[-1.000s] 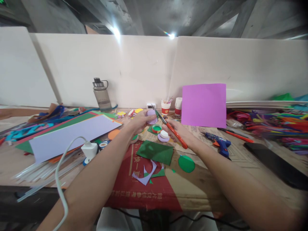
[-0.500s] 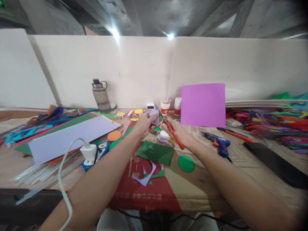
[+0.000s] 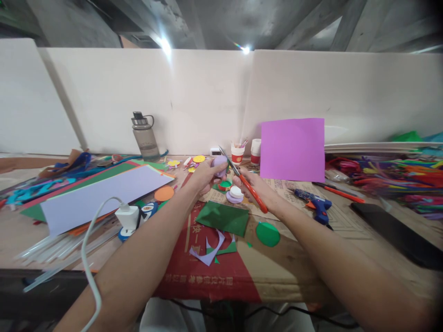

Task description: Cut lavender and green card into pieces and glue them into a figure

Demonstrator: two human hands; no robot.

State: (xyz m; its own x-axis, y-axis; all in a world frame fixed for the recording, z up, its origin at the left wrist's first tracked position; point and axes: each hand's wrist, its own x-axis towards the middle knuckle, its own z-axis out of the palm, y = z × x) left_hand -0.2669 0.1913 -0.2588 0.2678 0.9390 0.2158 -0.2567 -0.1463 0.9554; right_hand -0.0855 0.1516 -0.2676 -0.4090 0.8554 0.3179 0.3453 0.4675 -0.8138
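Between the thumb and fingers of my left hand [image 3: 205, 174] is a rounded piece of lilac paper [image 3: 219, 162]. My right hand [image 3: 258, 188] grips red-handled scissors [image 3: 249, 190], whose blades point up and left beside the paper's right edge. Whether the blades touch the paper, I cannot tell. Below my hands, a white round lid [image 3: 236, 192] rests on a lilac disc [image 3: 233, 200]. A dark green sheet [image 3: 222, 217], a green paper circle [image 3: 267, 234] and lilac offcuts [image 3: 215, 251] lie closer to me.
At left are a lilac sheet stack [image 3: 104, 193], a water bottle [image 3: 143, 138] and a plugged-in power strip [image 3: 129, 219]. A glue gun [image 3: 318, 207], black phone [image 3: 394, 235] and pipe cleaners [image 3: 401, 180] lie right. Paper cups [image 3: 237, 154] and a purple sheet [image 3: 292, 150] stand behind.
The lilac piece and scissor tips have shifted slightly left, with the paper turned a little in my left hand. Both hands keep their hold.
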